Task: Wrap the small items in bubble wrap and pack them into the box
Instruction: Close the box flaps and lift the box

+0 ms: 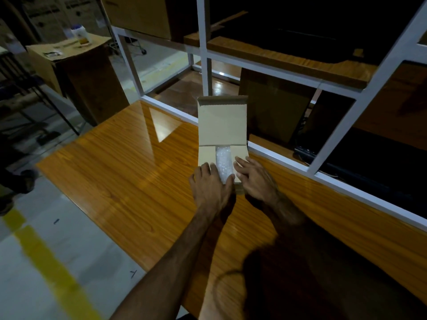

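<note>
A small cardboard box [223, 121] lies on the wooden table [129, 172], its lid standing open toward the far side. Inside it a bundle of white bubble wrap [223, 161] shows between two inner side flaps. My left hand [211, 184] rests flat on the left flap and the box's near edge, thumb against the wrap. My right hand [253, 176] lies with straight fingers on the right flap. What the wrap holds is hidden.
A white metal shelf frame [346, 125] with wooden boards and dark boxes runs along the table's far side. A tall cardboard carton [76, 72] with a bottle on top stands at the left. Floor with a yellow stripe [46, 257] lies at the lower left.
</note>
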Motion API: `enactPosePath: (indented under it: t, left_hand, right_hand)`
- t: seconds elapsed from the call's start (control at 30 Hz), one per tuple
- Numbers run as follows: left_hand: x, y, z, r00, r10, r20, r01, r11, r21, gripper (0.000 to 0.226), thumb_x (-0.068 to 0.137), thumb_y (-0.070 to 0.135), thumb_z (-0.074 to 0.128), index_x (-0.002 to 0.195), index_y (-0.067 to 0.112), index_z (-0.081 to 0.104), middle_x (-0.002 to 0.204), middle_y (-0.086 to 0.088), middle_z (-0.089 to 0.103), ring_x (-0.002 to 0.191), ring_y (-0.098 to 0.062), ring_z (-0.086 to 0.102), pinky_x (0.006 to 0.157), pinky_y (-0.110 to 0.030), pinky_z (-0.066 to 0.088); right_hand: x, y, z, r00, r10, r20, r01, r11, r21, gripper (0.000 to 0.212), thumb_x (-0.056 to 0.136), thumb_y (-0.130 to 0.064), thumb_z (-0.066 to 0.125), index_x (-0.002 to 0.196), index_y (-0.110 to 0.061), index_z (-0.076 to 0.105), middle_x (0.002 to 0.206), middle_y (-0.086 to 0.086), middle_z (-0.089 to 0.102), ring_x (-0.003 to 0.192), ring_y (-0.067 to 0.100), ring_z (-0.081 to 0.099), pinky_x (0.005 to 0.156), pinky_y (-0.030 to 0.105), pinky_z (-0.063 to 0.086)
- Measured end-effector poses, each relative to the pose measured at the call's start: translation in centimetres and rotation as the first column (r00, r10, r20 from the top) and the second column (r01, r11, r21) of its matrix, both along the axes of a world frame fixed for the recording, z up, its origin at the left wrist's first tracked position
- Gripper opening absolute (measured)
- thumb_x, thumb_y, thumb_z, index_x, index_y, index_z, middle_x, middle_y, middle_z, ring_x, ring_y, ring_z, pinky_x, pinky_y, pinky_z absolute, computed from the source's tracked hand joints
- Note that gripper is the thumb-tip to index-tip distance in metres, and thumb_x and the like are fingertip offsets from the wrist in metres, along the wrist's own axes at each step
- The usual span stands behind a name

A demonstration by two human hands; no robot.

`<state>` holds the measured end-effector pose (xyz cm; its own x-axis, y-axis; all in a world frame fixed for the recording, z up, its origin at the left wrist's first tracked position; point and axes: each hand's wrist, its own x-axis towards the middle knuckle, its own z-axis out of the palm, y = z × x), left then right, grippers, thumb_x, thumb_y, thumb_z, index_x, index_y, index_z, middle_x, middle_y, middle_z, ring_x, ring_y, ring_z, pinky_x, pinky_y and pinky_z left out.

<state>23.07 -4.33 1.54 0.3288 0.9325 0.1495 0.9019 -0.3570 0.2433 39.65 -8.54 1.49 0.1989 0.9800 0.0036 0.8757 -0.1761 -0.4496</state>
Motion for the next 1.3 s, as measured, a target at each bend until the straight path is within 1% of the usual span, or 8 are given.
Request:
enactPosePath:
  t: [0.33,0.43,0.6,0.8,0.97,1.07,1.17,1.3]
  left_hand:
    - [-0.3,0.6,0.1,1.0,-0.026,-0.007,0.026,0.998,-0.058,0.098,0.088,0.087,0.043,0.149,0.011,0.05,0.157,-0.014,0.048,0.147,-0.032,0.04,0.122,-0.058,0.03]
    - [-0.1,0.8,0.6,0.999,-0.026,-0.022,0.024,0.996,-0.082,0.096,0.086,0.085,0.049,0.146,0.011,0.054,0.155,-0.015,0.049,0.146,-0.032,0.041,0.12,-0.058,0.034]
    - [-0.3,1.1,0.1,0.999,-0.002,0.054,0.006,0.998,-0.064,0.091,0.077,0.088,0.054,0.129,0.014,0.064,0.142,-0.01,0.06,0.136,-0.028,0.051,0.114,-0.058,0.041]
    - [-0.6,0.8,-0.7,0.994,0.003,0.112,0.001,0.999,-0.04,0.098,0.078,0.091,0.05,0.135,0.011,0.057,0.14,-0.01,0.06,0.133,-0.027,0.053,0.111,-0.059,0.042]
    - [-0.7,0.5,-0.8,0.955,-0.016,0.295,0.032,0.998,-0.05,0.134,0.077,0.091,0.056,0.162,0.026,-0.025,0.147,-0.01,0.056,0.135,-0.029,0.053,0.115,-0.064,0.038]
    - [-1.0,0.2,-1.0,0.913,-0.002,0.408,0.002,1.0,0.0,0.14,0.077,0.09,0.062,0.164,0.021,-0.024,0.125,-0.007,0.065,0.116,-0.029,0.064,0.098,-0.06,0.053]
    - [-1.0,-0.6,-1.2,0.87,0.039,0.492,-0.041,0.999,-0.007,0.141,0.076,0.081,0.073,0.166,0.021,-0.018,0.144,-0.01,0.063,0.129,-0.03,0.063,0.104,-0.054,0.053]
    - [-0.7,-1.6,-1.1,0.797,0.094,0.597,-0.086,0.995,-0.043,0.144,0.072,0.076,0.082,0.166,0.026,-0.016,0.151,-0.012,0.058,0.132,-0.029,0.06,0.106,-0.051,0.052]
  right_hand:
    - [-0.3,-1.0,0.0,0.993,-0.03,-0.115,0.028,0.999,-0.019,0.046,0.106,-0.023,0.062,0.151,-0.026,0.057,0.166,-0.015,0.039,0.158,0.014,0.023,0.126,0.047,0.024]
    - [0.0,-0.5,0.7,0.964,-0.108,-0.243,0.11,0.994,-0.005,0.034,0.105,-0.019,0.062,0.137,-0.026,0.069,0.152,-0.011,0.059,0.143,0.012,0.048,0.114,0.036,0.039]
    - [2.9,4.1,2.8,0.664,-0.346,-0.663,0.462,0.887,-0.001,0.026,0.102,-0.022,0.066,0.126,-0.024,0.074,0.121,-0.006,0.073,0.109,0.011,0.067,0.097,0.042,0.059]
    - [4.9,8.6,5.6,0.454,-0.314,-0.834,0.384,0.914,-0.136,0.066,0.108,-0.028,0.058,0.166,-0.022,0.027,0.14,0.008,0.057,0.092,0.018,0.071,0.06,0.026,0.051]
    - [4.5,8.9,6.1,0.392,-0.264,-0.881,0.361,0.925,-0.116,0.065,0.107,-0.064,0.038,0.16,-0.026,0.043,0.155,0.008,0.054,0.113,0.029,0.071,0.101,0.049,0.054]
    - [3.6,7.3,6.5,0.367,-0.196,-0.909,0.357,0.933,-0.057,0.077,0.103,-0.074,0.026,0.157,-0.023,0.047,0.148,0.008,0.058,0.121,0.029,0.066,0.107,0.046,0.049]
    - [2.3,5.3,6.5,0.362,-0.129,-0.923,0.374,0.927,0.018,0.062,0.106,-0.067,0.029,0.147,-0.027,0.053,0.131,-0.002,0.063,0.125,0.024,0.064,0.082,0.02,0.057]
    - [0.9,2.9,4.8,0.379,-0.14,-0.915,0.384,0.923,0.019,0.055,0.096,-0.076,0.043,0.136,-0.04,0.055,0.126,-0.015,0.066,0.113,0.001,0.067,0.09,0.023,0.054]
